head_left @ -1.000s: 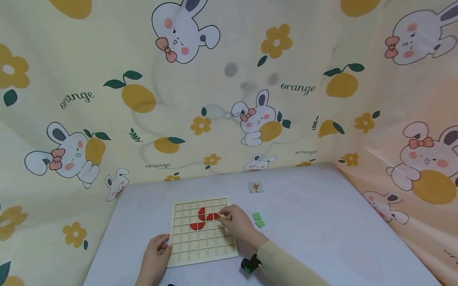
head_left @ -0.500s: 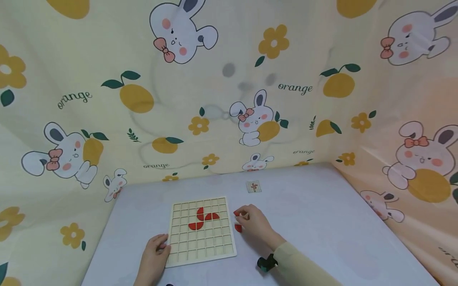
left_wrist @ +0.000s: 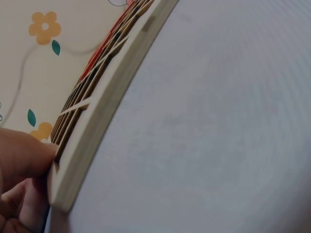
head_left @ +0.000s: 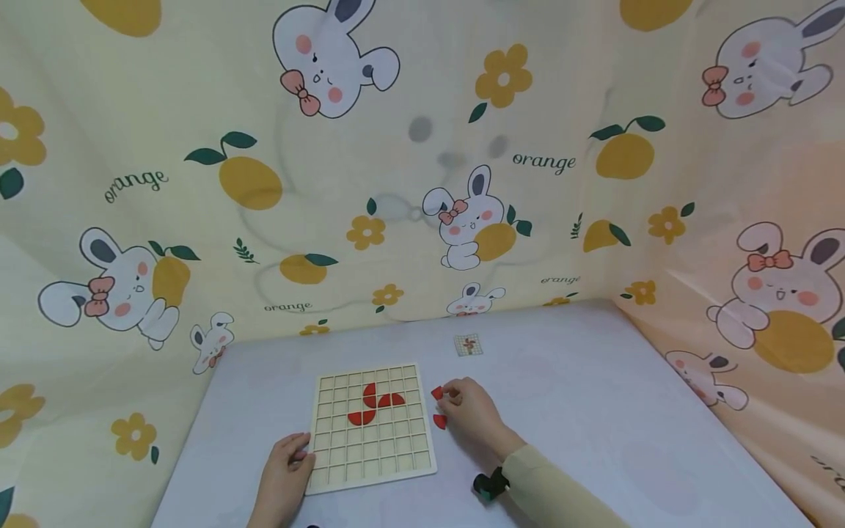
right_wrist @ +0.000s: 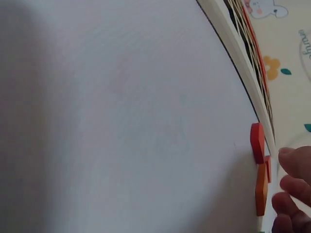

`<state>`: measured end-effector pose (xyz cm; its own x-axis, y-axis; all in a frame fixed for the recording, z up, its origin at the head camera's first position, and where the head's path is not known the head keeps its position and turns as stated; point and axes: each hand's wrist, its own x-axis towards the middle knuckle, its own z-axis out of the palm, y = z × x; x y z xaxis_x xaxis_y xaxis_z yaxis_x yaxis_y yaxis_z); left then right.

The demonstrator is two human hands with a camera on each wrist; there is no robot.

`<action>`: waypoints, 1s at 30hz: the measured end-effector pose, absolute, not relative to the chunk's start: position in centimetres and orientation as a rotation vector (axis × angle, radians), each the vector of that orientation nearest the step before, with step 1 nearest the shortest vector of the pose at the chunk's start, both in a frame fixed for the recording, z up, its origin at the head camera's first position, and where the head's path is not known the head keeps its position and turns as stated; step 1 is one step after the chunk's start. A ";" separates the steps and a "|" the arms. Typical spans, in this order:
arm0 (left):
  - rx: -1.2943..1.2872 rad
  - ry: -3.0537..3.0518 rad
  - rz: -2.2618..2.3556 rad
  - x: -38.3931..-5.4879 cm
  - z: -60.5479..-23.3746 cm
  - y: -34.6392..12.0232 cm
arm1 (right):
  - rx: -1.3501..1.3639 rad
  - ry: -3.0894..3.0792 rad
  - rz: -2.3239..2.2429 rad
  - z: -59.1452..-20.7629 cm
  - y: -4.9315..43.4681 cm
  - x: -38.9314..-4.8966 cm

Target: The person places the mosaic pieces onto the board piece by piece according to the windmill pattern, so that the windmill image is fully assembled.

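Observation:
A pale wooden grid board [head_left: 370, 458] lies on the table, with red rounded pieces [head_left: 361, 418] forming part of a pinwheel. My left hand [head_left: 285, 469] grips the board's left edge; in the left wrist view a digit tip [left_wrist: 39, 155] lies on the rim, with curled fingers below. My right hand [head_left: 477, 414] is low over the table right of the board. Its fingertips are right at a loose red piece [head_left: 437, 393], while another red piece [head_left: 439, 422] lies nearer me. In the right wrist view, a gap shows between the thumb [right_wrist: 296, 162] and fingers, beside red and orange pieces [right_wrist: 261, 189].
Behind the board, a small printed card [head_left: 469, 345] with a red pinwheel on a grid lies on the white table [head_left: 568, 381]. A patterned cloth [head_left: 396, 147] with rabbits and oranges hangs behind and at the sides.
My right hand has moved from over the board to the right and down to the loose red pieces, its fingertips drawing closer together. Two green squares are now hidden. The left hand stays put.

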<state>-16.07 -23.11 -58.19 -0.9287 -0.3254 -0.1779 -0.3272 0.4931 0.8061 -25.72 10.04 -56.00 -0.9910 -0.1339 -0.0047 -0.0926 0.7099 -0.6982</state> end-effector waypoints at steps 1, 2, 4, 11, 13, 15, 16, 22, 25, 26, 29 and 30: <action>-0.598 2.711 1.462 -16.1 -58.2 -23.1 | -0.169 2.867 -1.141 -56.1 9.9 -25.8; -0.599 2.709 1.465 -16.1 -58.2 -23.1 | -0.162 2.884 -1.128 -56.2 9.7 -25.9; -0.599 2.704 1.471 -16.0 -58.1 -23.1 | -0.136 2.920 -1.090 -56.4 9.3 -26.2; -0.611 2.695 1.472 -15.9 -57.8 -23.0 | -0.097 3.042 -0.996 -56.9 8.1 -26.8; -0.604 2.701 1.473 -15.9 -57.7 -23.0 | -0.090 3.058 -0.987 -57.0 7.9 -26.9; -0.592 2.708 1.475 -15.9 -57.7 -22.9 | -0.081 3.070 -0.982 -57.0 7.8 -27.0; -0.587 2.711 1.475 -15.9 -57.6 -22.9 | -0.085 3.075 -0.983 -57.0 7.8 -27.1; -0.584 2.717 1.475 -15.9 -57.7 -22.9 | -0.072 3.068 -0.984 -57.0 7.8 -27.3; -0.590 2.720 1.473 -15.9 -57.8 -22.9 | -0.055 3.054 -0.986 -56.9 7.7 -27.3; -0.594 2.720 1.473 -15.9 -57.8 -22.9 | -0.050 3.048 -0.989 -56.8 7.7 -27.3; -0.600 2.716 1.468 -15.9 -57.9 -22.9 | -0.052 3.034 -1.004 -56.5 7.6 -27.3; -0.605 2.710 1.468 -15.9 -57.9 -22.9 | -0.057 3.032 -1.005 -56.4 7.6 -27.3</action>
<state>-15.91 -22.92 -57.88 -0.9257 -0.3323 -0.1807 -0.3329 0.4889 0.8063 -27.33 7.58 -56.39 -0.9980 -0.0169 0.0616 -0.0503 0.8016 -0.5958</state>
